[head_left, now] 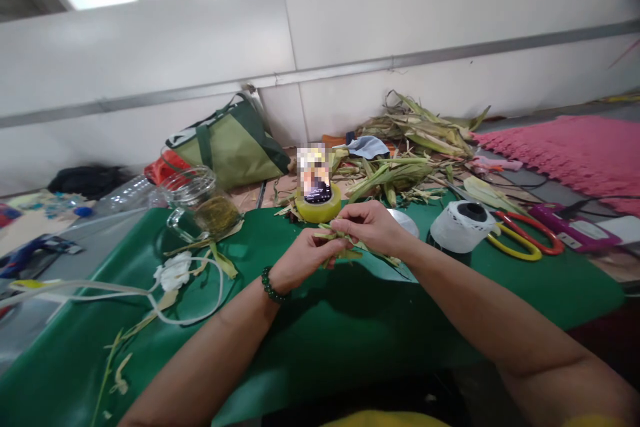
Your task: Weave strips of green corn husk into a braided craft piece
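Observation:
Both my hands meet over the green mat (310, 340), working on strips of green corn husk (350, 254). My left hand (306, 257), with a dark beaded bracelet (273, 285) at its wrist, is closed on the husk from below. From the right, my right hand (367, 223) pinches the same husk near its upper end. Fingers hide part of the strips. Just beyond my hands, a roll of yellowish tape (316, 208) lies flat, with a lit phone (320, 194) propped upright in it.
Husks (423, 127) pile up at the back. To the right are a white thread spool (460, 225), red-and-yellow-handled scissors (530, 238) and a purple device (580, 230). A glass mug (217, 213), a looped white cable (185, 321) and a green bag (235, 143) sit left.

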A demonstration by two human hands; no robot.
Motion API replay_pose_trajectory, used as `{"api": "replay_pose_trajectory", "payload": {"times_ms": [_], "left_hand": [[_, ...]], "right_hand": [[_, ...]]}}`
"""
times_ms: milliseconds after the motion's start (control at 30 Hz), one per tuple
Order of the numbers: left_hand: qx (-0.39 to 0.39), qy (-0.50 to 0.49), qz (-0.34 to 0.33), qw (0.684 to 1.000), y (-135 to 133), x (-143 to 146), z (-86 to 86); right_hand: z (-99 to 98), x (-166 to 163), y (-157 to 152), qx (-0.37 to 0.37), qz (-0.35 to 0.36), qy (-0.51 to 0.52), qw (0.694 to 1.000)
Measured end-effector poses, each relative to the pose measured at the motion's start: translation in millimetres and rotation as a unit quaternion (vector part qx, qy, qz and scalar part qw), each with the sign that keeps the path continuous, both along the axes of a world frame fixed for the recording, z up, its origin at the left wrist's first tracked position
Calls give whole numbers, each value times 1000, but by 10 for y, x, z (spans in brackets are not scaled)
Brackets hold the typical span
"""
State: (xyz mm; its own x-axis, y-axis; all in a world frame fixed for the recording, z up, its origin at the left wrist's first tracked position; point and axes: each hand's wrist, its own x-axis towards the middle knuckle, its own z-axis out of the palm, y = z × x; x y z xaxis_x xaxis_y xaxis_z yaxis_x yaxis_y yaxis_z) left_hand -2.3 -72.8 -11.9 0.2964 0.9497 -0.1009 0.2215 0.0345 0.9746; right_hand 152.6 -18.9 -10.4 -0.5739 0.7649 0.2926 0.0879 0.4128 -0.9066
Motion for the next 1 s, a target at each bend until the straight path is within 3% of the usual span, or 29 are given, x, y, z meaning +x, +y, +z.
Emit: {"api": "replay_pose_trajectory", "payload": {"times_ms": [133,400,467,533,633,700,867,1000], "left_hand": [[15,8,-28,999,-8,-13,2],[44,15,-22,999,-35,-23,70],[42,11,-13,999,-31,-18,47],[36,15,0,999,-13,-19,0],[48,39,8,998,20,-27,-75],[79,62,5,995,29,-26,-104],[130,133,10,983,-5,11,-138],[179,185,6,966,-6,22,-223]], "right_hand": [[23,15,6,8,-73,14,997],[-25,61,77,47,-122,-4,991],[-26,57,65,126,-146,-18,981],[-9,40,24,258,-147,-39,954],[13,4,-61,425,-67,-91,898],[9,-16,-103,461,-30,-126,878],[-12,-9,-120,467,-54,-169,866],[2,9,-132,533,-62,-209,818]]}}
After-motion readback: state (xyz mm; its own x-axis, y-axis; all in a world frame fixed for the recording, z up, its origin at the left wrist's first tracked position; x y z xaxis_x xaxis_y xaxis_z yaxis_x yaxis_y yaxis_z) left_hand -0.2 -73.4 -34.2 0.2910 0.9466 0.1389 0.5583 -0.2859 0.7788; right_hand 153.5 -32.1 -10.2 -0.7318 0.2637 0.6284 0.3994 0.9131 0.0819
